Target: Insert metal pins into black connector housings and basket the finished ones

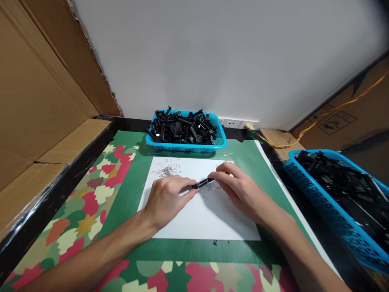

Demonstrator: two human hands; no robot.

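Above a white sheet (206,223), a short black plastic part (203,183) is held slightly tilted, its right end higher. My left hand (170,196) pinches its left end between thumb and fingers. At the right end, the fingertips of my right hand (240,186) are closed on the part; whether they also hold something small cannot be made out. A pile of small thin metal pieces (167,170) lies on the sheet's upper left, beyond my left hand. A few similar pieces are scattered near my right hand.
A blue basket (187,148) heaped with black parts stands against the wall. Another blue basket (334,217) of black parts is at the right. Cardboard (39,81) borders the left side. A yellow and red cable (291,144) runs from the wall socket (232,123).
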